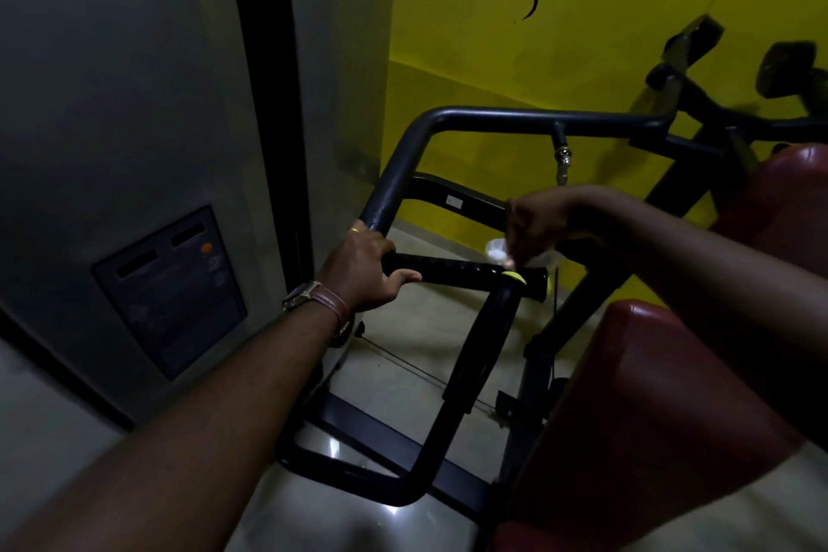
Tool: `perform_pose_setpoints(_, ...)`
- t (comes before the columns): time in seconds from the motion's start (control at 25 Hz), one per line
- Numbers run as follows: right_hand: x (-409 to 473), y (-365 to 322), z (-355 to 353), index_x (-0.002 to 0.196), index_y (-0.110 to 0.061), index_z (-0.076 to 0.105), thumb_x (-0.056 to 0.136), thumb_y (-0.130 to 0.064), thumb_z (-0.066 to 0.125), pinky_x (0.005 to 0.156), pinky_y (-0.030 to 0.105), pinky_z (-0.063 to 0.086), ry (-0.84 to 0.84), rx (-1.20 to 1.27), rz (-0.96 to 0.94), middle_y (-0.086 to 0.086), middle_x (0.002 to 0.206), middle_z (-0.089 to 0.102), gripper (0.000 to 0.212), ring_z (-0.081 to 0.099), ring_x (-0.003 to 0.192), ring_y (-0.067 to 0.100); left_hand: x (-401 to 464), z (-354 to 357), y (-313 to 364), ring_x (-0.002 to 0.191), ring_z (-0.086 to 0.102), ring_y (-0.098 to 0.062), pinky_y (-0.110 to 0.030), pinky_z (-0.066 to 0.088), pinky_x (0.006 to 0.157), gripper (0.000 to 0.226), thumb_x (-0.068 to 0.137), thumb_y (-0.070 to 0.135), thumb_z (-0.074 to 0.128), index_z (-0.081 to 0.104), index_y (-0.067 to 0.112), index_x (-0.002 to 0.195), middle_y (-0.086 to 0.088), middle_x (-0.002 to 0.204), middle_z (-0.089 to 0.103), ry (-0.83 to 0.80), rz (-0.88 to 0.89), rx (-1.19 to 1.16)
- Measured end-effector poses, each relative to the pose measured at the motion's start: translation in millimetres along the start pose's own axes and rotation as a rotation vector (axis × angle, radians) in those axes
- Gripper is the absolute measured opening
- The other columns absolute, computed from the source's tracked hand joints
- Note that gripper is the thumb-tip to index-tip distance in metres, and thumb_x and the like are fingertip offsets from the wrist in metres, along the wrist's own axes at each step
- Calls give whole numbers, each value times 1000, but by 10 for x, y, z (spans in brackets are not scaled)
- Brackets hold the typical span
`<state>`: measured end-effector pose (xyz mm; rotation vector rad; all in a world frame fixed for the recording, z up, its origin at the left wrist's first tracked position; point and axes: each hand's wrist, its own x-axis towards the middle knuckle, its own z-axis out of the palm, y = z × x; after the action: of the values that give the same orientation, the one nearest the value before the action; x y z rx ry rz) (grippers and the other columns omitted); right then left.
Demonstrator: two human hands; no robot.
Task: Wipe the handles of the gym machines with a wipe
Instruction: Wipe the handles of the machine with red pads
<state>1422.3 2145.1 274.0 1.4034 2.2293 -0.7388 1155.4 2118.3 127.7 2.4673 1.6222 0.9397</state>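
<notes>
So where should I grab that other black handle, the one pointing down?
Probably round the middle of the grip, from the left side, fingers wrapping across it. It slants down toward you, bare and round; the red pad crowds its right side.

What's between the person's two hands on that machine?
In the head view, a bare stretch of the black horizontal handle runs from the left hand to the right hand, which holds a wipe.
</notes>
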Motion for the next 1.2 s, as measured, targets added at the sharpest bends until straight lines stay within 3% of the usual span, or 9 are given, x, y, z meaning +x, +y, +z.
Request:
perform_pose_setpoints(0.28, 657, -885, 142, 71, -17, 69, 79, -28, 79, 47, 16, 38, 203, 64, 59, -8, 59, 57, 17, 48, 49, 1, -10, -4, 9, 77, 53, -25, -27, 45, 63, 54, 67, 65, 64, 69, 11, 66, -4, 63, 62, 17, -7, -32)
perform_pose_setpoints(0.44, 661, -1112, 231, 63, -17, 50, 80, -27, 76, 55, 24, 39, 333, -103, 72, -3, 62, 51, 32, 48, 58, 13, -19, -1, -18, 75, 51, -24, -30, 49, 61, 35, 63, 44, 82, 69, 11, 66, -4, 65, 65, 26, -37, -93)
perform_pose_setpoints(0.56, 399, -930, 244, 69, -12, 69, 79, -30, 78, 51, 22, 42, 289, -74, 102, -5, 58, 59, 23, 53, 56, 11, -5, 2, -37, 81, 53, -26, -32, 50, 65, 42, 69, 55, 75, 72, 12, 71, -5, 69, 66, 4, -10, -44)
perform_pose_setpoints(0.64, 167, -711, 210, 67, -14, 73, 87, -25, 70, 65, 27, 49, 226, 129, 155, -8, 54, 62, 23, 57, 55, 11, -11, -10, -24, 85, 53, -25, -29, 47, 66, 50, 70, 63, 72, 72, 13, 71, -5, 70, 65, -3, -15, -34)
perform_pose_setpoints(0.72, -79, -529, 157, 68, -21, 66, 89, -13, 64, 74, 26, 54, 182, 151, 165, -14, 48, 62, 22, 58, 53, 5, -17, -16, -18, 86, 54, -25, -27, 45, 65, 52, 70, 65, 71, 72, 13, 71, -5, 70, 63, 2, -15, -30)
perform_pose_setpoints(0.8, -290, -458, 121, 71, -18, 59, 84, -15, 70, 53, 10, 44, 157, -35, 242, -10, 48, 58, 18, 53, 46, 4, -20, -33, -19, 87, 55, -25, -28, 47, 65, 55, 70, 67, 68, 72, 13, 71, -7, 70, 63, -15, -20, -37)
perform_pose_setpoints(0.88, -372, -555, 155, 75, -11, 63, 84, -24, 72, 40, 9, 34, 203, -236, 310, -4, 56, 53, 17, 43, 46, 5, -21, -45, -19, 89, 56, -26, -30, 49, 67, 56, 70, 68, 67, 72, 12, 72, -9, 72, 64, -25, -24, -48)
perform_pose_setpoints(1.04, -69, -854, 288, 77, -8, 66, 80, -35, 76, 54, 26, 45, 318, -51, 315, -2, 62, 60, 30, 54, 54, 12, -22, -89, 19, 85, 54, -30, -32, 46, 66, 53, 71, 62, 72, 70, 9, 69, -10, 68, 62, -49, -10, -46)
perform_pose_setpoints(1.2, 367, -1226, 376, 76, -9, 68, 73, -32, 82, 51, 24, 43, 433, -20, 337, 2, 71, 65, 27, 60, 65, 16, -42, -160, 53, 77, 55, -35, -35, 45, 67, 30, 70, 35, 80, 69, 7, 66, -13, 66, 63, -57, -1, -72)
